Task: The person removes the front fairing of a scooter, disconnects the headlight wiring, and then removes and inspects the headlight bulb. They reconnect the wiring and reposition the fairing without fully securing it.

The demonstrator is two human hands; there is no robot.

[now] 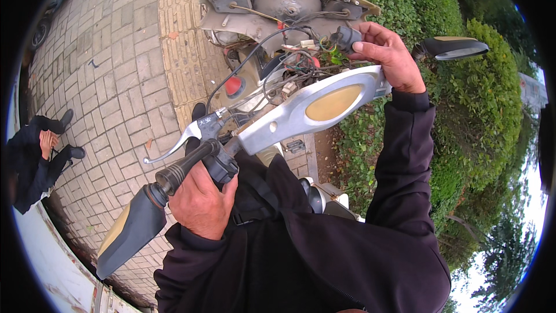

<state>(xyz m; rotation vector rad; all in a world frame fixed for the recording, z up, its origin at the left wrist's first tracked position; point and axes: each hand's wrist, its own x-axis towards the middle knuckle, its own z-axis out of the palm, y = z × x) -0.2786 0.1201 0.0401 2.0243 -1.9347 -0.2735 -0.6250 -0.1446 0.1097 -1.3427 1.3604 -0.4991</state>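
Left hand (202,206): partly curled at the grip (188,167), thumb against the switch block (220,165); some fingers hidden beneath.
Right hand (391,55): closed on the housing (346,39), pinched between thumb and fingers.
Housing: black, just beyond the right end of the silver cover (272,127), near the wires (304,61).
Wires: exposed tangle, between cover and front shell (289,1).
Lever (176,146): silver, just ahead of the grip.
Mirrors: one (132,232) by the grip's outer end, one (457,49) beyond the right hand.
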